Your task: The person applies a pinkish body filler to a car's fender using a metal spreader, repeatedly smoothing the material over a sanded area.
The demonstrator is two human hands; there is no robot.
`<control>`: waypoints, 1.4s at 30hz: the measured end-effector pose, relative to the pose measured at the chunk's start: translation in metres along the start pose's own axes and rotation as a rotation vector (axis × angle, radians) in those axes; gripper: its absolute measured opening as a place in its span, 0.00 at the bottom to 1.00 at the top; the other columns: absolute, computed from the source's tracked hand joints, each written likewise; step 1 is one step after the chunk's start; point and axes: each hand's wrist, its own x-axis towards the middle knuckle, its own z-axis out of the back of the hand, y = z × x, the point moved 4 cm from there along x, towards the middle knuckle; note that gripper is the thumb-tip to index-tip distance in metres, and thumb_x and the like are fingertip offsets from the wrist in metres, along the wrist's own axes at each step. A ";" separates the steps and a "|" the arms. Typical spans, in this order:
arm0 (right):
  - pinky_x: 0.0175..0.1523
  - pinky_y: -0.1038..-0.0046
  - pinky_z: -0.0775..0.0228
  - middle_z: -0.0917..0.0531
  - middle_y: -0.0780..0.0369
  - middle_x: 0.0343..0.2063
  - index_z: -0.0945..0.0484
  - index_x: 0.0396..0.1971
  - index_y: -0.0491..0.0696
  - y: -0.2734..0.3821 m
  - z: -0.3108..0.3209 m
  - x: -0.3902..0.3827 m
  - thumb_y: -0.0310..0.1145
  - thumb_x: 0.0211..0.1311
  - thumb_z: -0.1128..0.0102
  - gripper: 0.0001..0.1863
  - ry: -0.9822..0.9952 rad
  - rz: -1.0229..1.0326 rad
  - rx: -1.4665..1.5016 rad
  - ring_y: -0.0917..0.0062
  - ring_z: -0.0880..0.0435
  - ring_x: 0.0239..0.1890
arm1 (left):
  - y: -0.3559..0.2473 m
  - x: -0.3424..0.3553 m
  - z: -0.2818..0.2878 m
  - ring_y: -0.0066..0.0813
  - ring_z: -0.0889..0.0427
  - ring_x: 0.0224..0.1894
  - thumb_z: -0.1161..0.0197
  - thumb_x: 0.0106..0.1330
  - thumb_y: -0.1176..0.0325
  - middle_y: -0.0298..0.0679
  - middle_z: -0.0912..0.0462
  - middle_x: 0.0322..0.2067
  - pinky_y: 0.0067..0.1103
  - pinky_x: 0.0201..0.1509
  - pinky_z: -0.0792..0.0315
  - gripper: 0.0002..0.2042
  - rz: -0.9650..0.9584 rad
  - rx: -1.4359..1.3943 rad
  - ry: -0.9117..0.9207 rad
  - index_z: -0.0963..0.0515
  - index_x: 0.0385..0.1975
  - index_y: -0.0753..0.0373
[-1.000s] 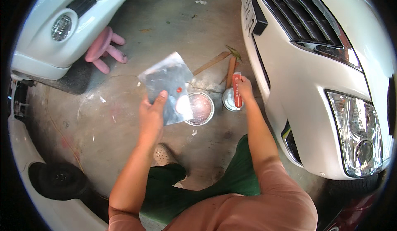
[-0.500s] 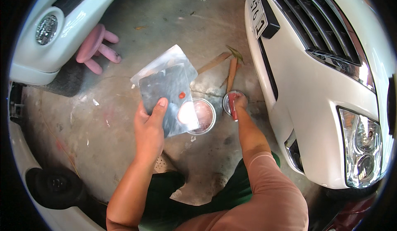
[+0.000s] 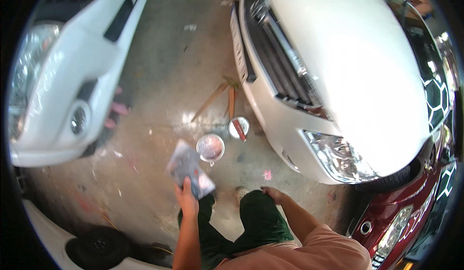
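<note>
My left hand (image 3: 187,200) grips a pair of thin flat mixing plates (image 3: 180,160), thumb on top. They are tilted over my left knee and blurred by motion, with a small red dab on the upper face. My right hand (image 3: 273,195) lies on my right knee, fingers stretched out and holding nothing. Beyond the plates stands an open round can (image 3: 210,148) with pinkish paste inside. Right of it a red tube (image 3: 239,129) rests across a silvery round lid (image 3: 234,134) on the floor.
A white car (image 3: 285,120) stands close on the right, another white car front (image 3: 63,139) on the left. Wooden strips (image 3: 210,101) lie beyond the can. A pink stool (image 3: 118,109) is partly hidden at the left car. A dark red car (image 3: 386,221) is at lower right.
My right hand has let go of the red tube, which now lies on the lid, and has drawn back to my knee. The plates have come nearer to me. The view has shifted.
</note>
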 end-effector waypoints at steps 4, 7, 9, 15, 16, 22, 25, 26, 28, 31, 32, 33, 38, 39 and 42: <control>0.62 0.59 0.32 0.27 0.51 0.57 0.41 0.72 0.44 0.046 -0.042 -0.200 0.41 0.66 0.42 0.37 -0.251 0.430 -0.623 0.63 0.24 0.58 | -0.068 -0.090 0.031 0.35 0.20 0.54 0.39 0.72 0.70 0.44 0.21 0.55 0.31 0.60 0.26 0.21 0.076 0.100 -0.035 0.31 0.63 0.68; 0.63 0.65 0.32 0.29 0.46 0.61 0.34 0.63 0.38 0.169 -0.098 -0.422 0.35 0.69 0.41 0.27 -0.701 1.039 -0.353 0.57 0.25 0.60 | -0.139 -0.125 0.011 0.38 0.20 0.54 0.39 0.72 0.70 0.46 0.22 0.55 0.33 0.59 0.26 0.22 0.122 0.205 0.020 0.32 0.63 0.68; 0.59 0.67 0.32 0.25 0.50 0.51 0.28 0.52 0.39 0.223 -0.117 -0.588 0.33 0.68 0.39 0.18 -0.833 1.403 -0.126 0.63 0.24 0.52 | -0.172 -0.128 -0.001 0.23 0.26 0.36 0.40 0.74 0.61 0.31 0.25 0.36 0.21 0.38 0.31 0.10 0.121 0.356 0.049 0.25 0.45 0.59; 0.37 0.69 0.39 0.30 0.61 0.29 0.32 0.28 0.49 0.196 -0.142 -0.938 0.32 0.60 0.36 0.11 -0.801 2.651 0.003 0.72 0.34 0.30 | -0.274 -0.162 -0.118 0.39 0.19 0.50 0.39 0.72 0.62 0.47 0.20 0.54 0.33 0.56 0.25 0.23 -0.194 0.433 0.058 0.29 0.61 0.71; 0.36 0.69 0.39 0.30 0.62 0.29 0.32 0.28 0.49 0.166 -0.150 -0.981 0.33 0.61 0.37 0.11 -0.905 2.792 -0.048 0.72 0.34 0.30 | -0.271 -0.169 -0.161 0.39 0.19 0.51 0.40 0.73 0.70 0.46 0.22 0.55 0.34 0.56 0.24 0.20 -0.175 0.180 0.196 0.32 0.62 0.69; 0.34 0.71 0.40 0.30 0.64 0.28 0.32 0.28 0.49 0.094 -0.126 -1.053 0.43 0.64 0.39 0.15 -0.755 3.144 0.008 0.74 0.33 0.28 | -0.300 -0.245 -0.213 0.38 0.21 0.55 0.40 0.73 0.69 0.46 0.23 0.57 0.32 0.62 0.28 0.22 -0.362 0.139 0.284 0.33 0.63 0.69; 0.33 0.71 0.40 0.30 0.65 0.27 0.32 0.28 0.49 0.072 -0.117 -1.061 0.47 0.66 0.40 0.18 -0.703 3.150 0.033 0.75 0.33 0.27 | -0.294 -0.268 -0.210 0.38 0.21 0.55 0.40 0.73 0.69 0.46 0.23 0.57 0.32 0.62 0.28 0.22 -0.399 0.123 0.244 0.34 0.64 0.69; 0.32 0.72 0.40 0.30 0.65 0.27 0.32 0.28 0.49 0.068 -0.115 -1.063 0.49 0.67 0.40 0.19 -0.682 3.146 0.036 0.75 0.33 0.26 | -0.290 -0.277 -0.207 0.37 0.21 0.55 0.40 0.73 0.69 0.46 0.23 0.56 0.32 0.62 0.28 0.22 -0.403 0.109 0.241 0.33 0.63 0.69; 0.31 0.72 0.41 0.30 0.66 0.27 0.32 0.28 0.50 0.062 -0.109 -1.064 0.52 0.68 0.41 0.21 -0.631 3.138 0.034 0.76 0.33 0.26 | -0.282 -0.292 -0.199 0.37 0.22 0.55 0.40 0.73 0.69 0.45 0.23 0.56 0.32 0.62 0.28 0.21 -0.417 0.082 0.232 0.33 0.63 0.69; 0.30 0.73 0.41 0.30 0.67 0.26 0.32 0.27 0.50 0.058 -0.100 -1.066 0.57 0.69 0.42 0.24 -0.600 3.096 0.019 0.77 0.33 0.25 | -0.267 -0.308 -0.194 0.36 0.21 0.55 0.40 0.73 0.69 0.45 0.23 0.56 0.31 0.61 0.28 0.21 -0.399 0.089 0.173 0.32 0.62 0.69; 0.31 0.74 0.41 0.32 0.68 0.25 0.33 0.26 0.50 0.056 -0.095 -1.065 0.53 0.68 0.42 0.22 -0.545 3.118 0.054 0.77 0.33 0.25 | -0.264 -0.311 -0.192 0.36 0.21 0.55 0.40 0.73 0.69 0.45 0.22 0.55 0.31 0.61 0.28 0.21 -0.420 0.086 0.166 0.32 0.62 0.69; 0.31 0.75 0.42 0.33 0.68 0.24 0.34 0.25 0.51 0.055 -0.090 -1.062 0.50 0.67 0.43 0.20 -0.492 3.139 0.098 0.78 0.33 0.25 | -0.262 -0.314 -0.189 0.36 0.21 0.54 0.40 0.73 0.69 0.45 0.22 0.55 0.31 0.61 0.28 0.20 -0.441 0.083 0.159 0.32 0.61 0.69; 0.34 0.80 0.44 0.38 0.72 0.21 0.37 0.19 0.54 0.054 -0.072 -1.044 0.37 0.60 0.42 0.14 -0.234 3.226 0.229 0.81 0.32 0.27 | -0.262 -0.337 -0.190 0.35 0.20 0.53 0.40 0.72 0.69 0.44 0.22 0.54 0.30 0.61 0.28 0.21 -0.435 0.051 0.132 0.31 0.61 0.69; 0.34 0.81 0.45 0.38 0.73 0.21 0.37 0.19 0.55 0.056 -0.071 -1.041 0.38 0.60 0.41 0.15 -0.179 3.235 0.237 0.82 0.33 0.27 | -0.263 -0.338 -0.187 0.34 0.20 0.53 0.40 0.72 0.70 0.44 0.22 0.54 0.30 0.61 0.28 0.20 -0.445 0.057 0.107 0.31 0.61 0.69; 0.33 0.79 0.43 0.34 0.75 0.22 0.34 0.22 0.59 0.077 -0.094 -1.041 0.47 0.59 0.34 0.17 -0.186 3.169 -0.007 0.84 0.35 0.24 | -0.274 -0.350 -0.186 0.34 0.20 0.52 0.39 0.72 0.70 0.43 0.21 0.53 0.29 0.59 0.27 0.20 -0.495 0.029 0.064 0.31 0.61 0.69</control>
